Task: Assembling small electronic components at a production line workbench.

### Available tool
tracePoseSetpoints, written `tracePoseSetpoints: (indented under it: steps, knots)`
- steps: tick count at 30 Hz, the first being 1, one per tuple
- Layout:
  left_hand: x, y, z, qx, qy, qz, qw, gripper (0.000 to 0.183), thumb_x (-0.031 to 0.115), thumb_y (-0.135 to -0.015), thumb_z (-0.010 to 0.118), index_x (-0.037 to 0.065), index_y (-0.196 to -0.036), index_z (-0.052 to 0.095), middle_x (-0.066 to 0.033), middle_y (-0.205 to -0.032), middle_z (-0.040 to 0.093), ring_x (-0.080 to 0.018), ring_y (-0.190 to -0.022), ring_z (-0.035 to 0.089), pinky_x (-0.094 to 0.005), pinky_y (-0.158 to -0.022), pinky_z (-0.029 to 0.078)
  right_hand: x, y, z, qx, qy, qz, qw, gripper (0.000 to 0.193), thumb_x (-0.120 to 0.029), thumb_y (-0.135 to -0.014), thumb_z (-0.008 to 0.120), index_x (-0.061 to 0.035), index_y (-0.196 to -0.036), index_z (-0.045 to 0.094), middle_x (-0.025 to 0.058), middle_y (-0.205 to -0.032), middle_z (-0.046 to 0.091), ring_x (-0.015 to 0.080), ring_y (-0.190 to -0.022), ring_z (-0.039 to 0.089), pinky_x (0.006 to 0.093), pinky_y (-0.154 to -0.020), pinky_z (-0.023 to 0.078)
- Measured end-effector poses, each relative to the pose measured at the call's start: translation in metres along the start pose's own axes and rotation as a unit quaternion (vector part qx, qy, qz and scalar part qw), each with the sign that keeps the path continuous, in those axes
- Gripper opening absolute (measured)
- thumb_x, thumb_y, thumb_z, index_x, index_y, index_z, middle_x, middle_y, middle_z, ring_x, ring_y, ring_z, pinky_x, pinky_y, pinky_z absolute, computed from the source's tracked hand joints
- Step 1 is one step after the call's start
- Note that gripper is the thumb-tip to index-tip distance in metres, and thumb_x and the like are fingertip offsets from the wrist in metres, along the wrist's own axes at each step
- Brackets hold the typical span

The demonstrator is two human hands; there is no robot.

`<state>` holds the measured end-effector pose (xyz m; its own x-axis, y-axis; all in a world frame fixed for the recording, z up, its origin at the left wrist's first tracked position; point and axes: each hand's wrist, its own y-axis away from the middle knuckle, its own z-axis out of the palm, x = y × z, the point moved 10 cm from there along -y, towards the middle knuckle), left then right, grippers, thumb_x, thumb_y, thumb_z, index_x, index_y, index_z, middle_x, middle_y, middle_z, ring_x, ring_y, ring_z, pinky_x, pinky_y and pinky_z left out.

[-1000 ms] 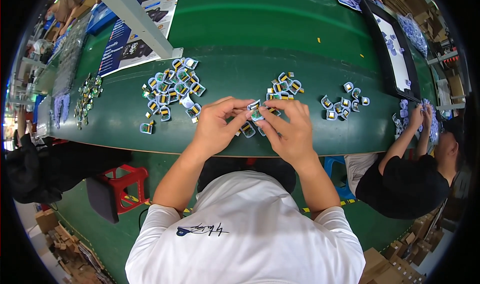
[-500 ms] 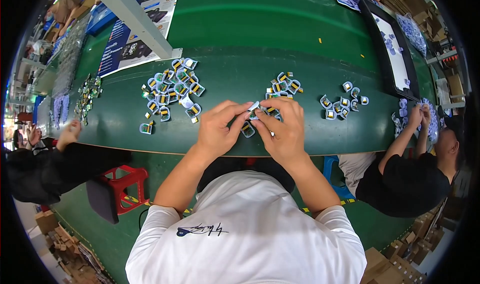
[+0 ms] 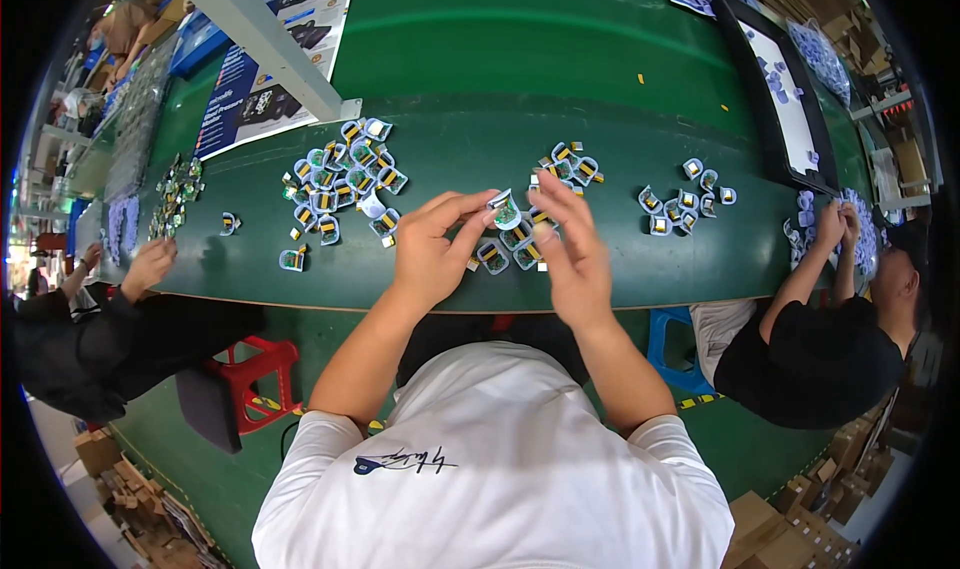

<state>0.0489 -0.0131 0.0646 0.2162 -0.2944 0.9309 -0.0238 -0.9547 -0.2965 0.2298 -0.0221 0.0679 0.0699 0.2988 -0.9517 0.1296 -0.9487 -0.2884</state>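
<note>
Between thumb and forefinger, my left hand (image 3: 432, 247) pinches a small pale-blue plastic housing with a green circuit board (image 3: 507, 212) inside, tilted so that the board shows. My right hand (image 3: 578, 264) is just to its right, fingers apart and slightly blurred, with nothing visible in it. Under and between my hands lie several similar housings (image 3: 493, 258) on the table. A larger heap of housings with boards (image 3: 325, 201) spreads to the left, many showing a yellow-and-black part. Beyond my right hand sits another group of housings (image 3: 587, 170).
A separate cluster of housings (image 3: 688, 201) lies to the right. At far right stands a black-rimmed tray (image 3: 822, 99) with pale-blue pieces. A metal post (image 3: 262, 44) rises beside a printed poster (image 3: 225, 99). Co-workers sit at both sides, one near green circuit boards (image 3: 178, 197).
My right hand has let go of the housing and drawn back, its fingers spreading. The housing has turned to show its board. A single housing now lies near the left co-worker's hand.
</note>
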Motion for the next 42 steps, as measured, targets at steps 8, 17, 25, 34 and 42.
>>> tracePoseSetpoints:
  steps: [8, 17, 25, 34, 42]
  knots:
    - [-0.019, 0.004, 0.023, -0.055, 0.125, -0.110, 0.985, 0.031, -0.003, -0.094, 0.073, -0.001, -0.125, 0.074, -0.0119, -0.103, 0.079, -0.0173, -0.092, 0.077, -0.0306, -0.084, 0.061, 0.013, -0.025, -0.011, -0.095, 0.107, -0.013, 0.990, 0.023, -0.004, -0.087, 0.079, -0.0024, -0.109, 0.073, 0.0131, -0.129, 0.071, 0.0271, -0.125, 0.066, 0.0404, -0.107, 0.050]
    - [-0.015, 0.020, 0.002, -0.101, -0.269, 0.013, 0.958, 0.019, 0.012, -0.084, 0.084, 0.004, -0.100, 0.076, -0.0141, -0.115, 0.072, -0.0363, -0.125, 0.061, -0.0478, -0.106, 0.050, 0.042, -0.023, -0.130, 0.059, 0.469, -0.072, 0.878, 0.016, -0.010, -0.084, 0.083, -0.0040, -0.094, 0.072, 0.0122, -0.139, 0.066, 0.0386, -0.138, 0.054, 0.0481, -0.112, 0.043]
    - [-0.027, 0.036, 0.017, -0.083, -0.247, 0.021, 0.965, 0.019, 0.011, -0.085, 0.083, 0.006, -0.100, 0.071, -0.0136, -0.120, 0.071, -0.0384, -0.132, 0.058, -0.0607, -0.119, 0.036, 0.036, -0.019, -0.163, 0.133, 0.562, -0.077, 0.812, 0.018, -0.011, -0.095, 0.071, -0.0060, -0.111, 0.076, 0.0127, -0.140, 0.065, 0.0392, -0.137, 0.054, 0.0495, -0.114, 0.041]
    - [-0.015, 0.015, 0.012, -0.074, -0.059, -0.091, 0.991, 0.016, 0.004, -0.095, 0.074, 0.000, -0.110, 0.070, -0.0126, -0.102, 0.078, -0.0205, -0.091, 0.075, -0.0313, -0.082, 0.058, -0.013, -0.027, -0.035, -0.050, 0.213, -0.089, 0.972, 0.018, -0.008, -0.092, 0.076, -0.0034, -0.110, 0.078, 0.0104, -0.100, 0.076, 0.0279, -0.096, 0.070, 0.0405, -0.094, 0.052]
    - [-0.022, 0.019, 0.021, -0.083, 0.078, -0.154, 0.982, 0.016, 0.003, -0.098, 0.071, -0.004, -0.112, 0.073, -0.0104, -0.098, 0.079, -0.0178, -0.093, 0.077, -0.0301, -0.083, 0.059, -0.030, -0.021, 0.005, -0.102, 0.235, -0.180, 0.950, 0.021, -0.010, -0.083, 0.082, -0.0063, -0.104, 0.079, 0.0072, -0.089, 0.071, 0.0282, -0.088, 0.066, 0.0411, -0.087, 0.049]
